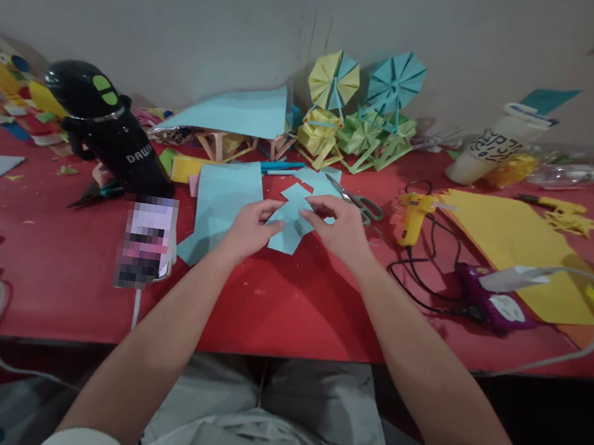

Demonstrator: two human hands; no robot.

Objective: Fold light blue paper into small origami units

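Between my hands lies a small light-blue piece of paper (289,230) with angular cut edges. My left hand (252,227) is at its left edge, with thumb and forefinger apart. At its upper right, my right hand (338,224) has thumb and forefinger close together on the paper's edge. A larger blue sheet (226,198) lies under and beyond my left hand, and another blue piece (321,179) sits behind. Scissors (366,204) with dark handles rest just past my right hand, partly hidden by it.
A yellow glue gun (413,217) with a black cable stands right, near a purple power strip (496,298) and yellow sheets (525,247). Left are a phone (147,242) and a black bottle (121,139). Folded paper models (366,125) and a white cup (492,147) stand behind.
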